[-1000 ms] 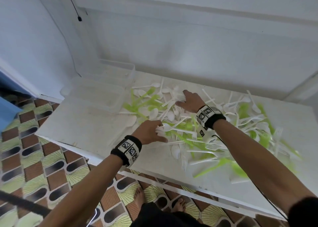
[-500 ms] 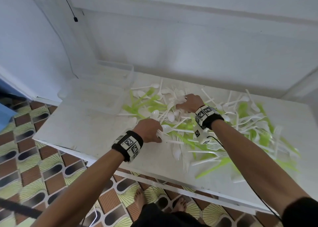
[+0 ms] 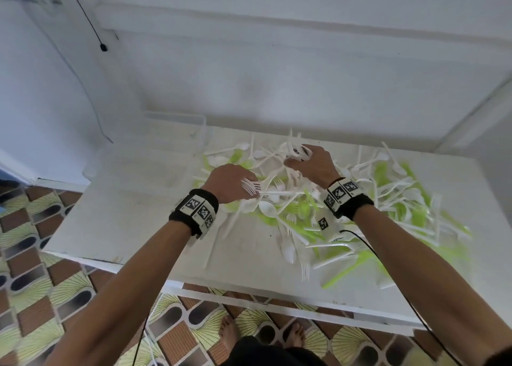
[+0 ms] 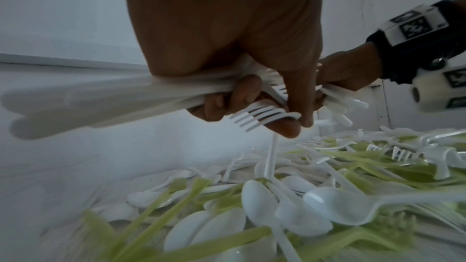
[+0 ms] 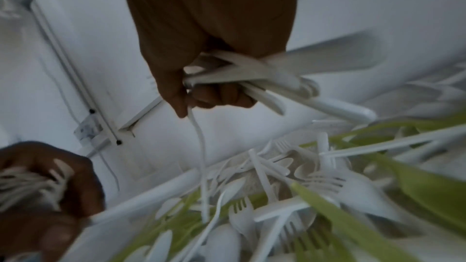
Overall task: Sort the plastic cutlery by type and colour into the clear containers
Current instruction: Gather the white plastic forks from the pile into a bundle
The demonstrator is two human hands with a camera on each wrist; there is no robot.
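Sorting has barely begun, we judge: our left hand (image 3: pixel 231 181) curls its grip round a bundle of white forks (image 4: pixel 259 116), and our right hand (image 3: pixel 310 164) clutches a fistful of white cutlery (image 5: pixel 257 79) whose type we cannot tell. Green and white cutlery (image 3: pixel 318 207) lies heaped across the tabletop (image 3: pixel 124 221) from centre out towards three o'clock. Clear containers (image 3: pixel 177 132) stand at ten o'clock, seemingly holding nothing yet. Nearly the whole pile remains for us.

white table (image 3: pixel 124 221), patterned floor tiles (image 3: pixel 36 296), black cable (image 3: pixel 86 13)
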